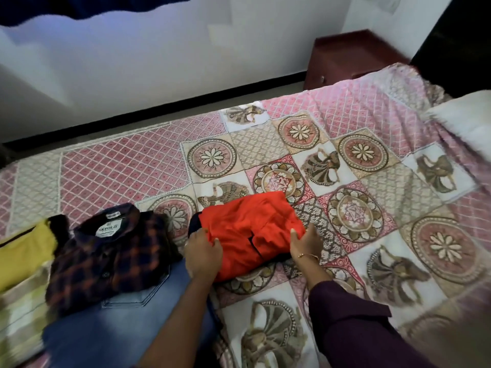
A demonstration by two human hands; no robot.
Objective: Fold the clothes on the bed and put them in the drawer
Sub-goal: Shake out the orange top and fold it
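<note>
Head view — bed: a bed (372, 123) covered by a patchwork spread in pink lattice, round flower medallions and camel panels fills most of the frame.
Red garment: a folded red garment (247, 229) lies on the spread near the front edge, a dark lining showing at its left corner and along a slit in the middle.
Left hand: the left hand (203, 254) sits on the garment's left edge, fingers curled over the red cloth and gripping it.
Right hand: the right hand (303, 244) is at the garment's right edge, thumb on top of the cloth and fingers tucked along the side — it holds the fold there; a thin bracelet sits at the wrist and a dark purple sleeve (350, 322) covers the forearm.
Checked shirt: a folded navy and orange checked shirt (111, 251) lies just left of the red garment, collar and label facing up.
Jeans: blue jeans (127, 322) lie under the shirt and reach toward the near edge, passing beneath the left forearm.
Yellow garment: a yellow garment (24, 251) lies at the far left, beside the shirt, with pale striped cloth below it.
Pillow: a white pillow (465, 123) rests at the right edge of the bed.
Bedside cabinet: a dark red wooden bedside cabinet (353, 57) with a small knob stands beyond the bed's far corner, against the white wall.
</note>
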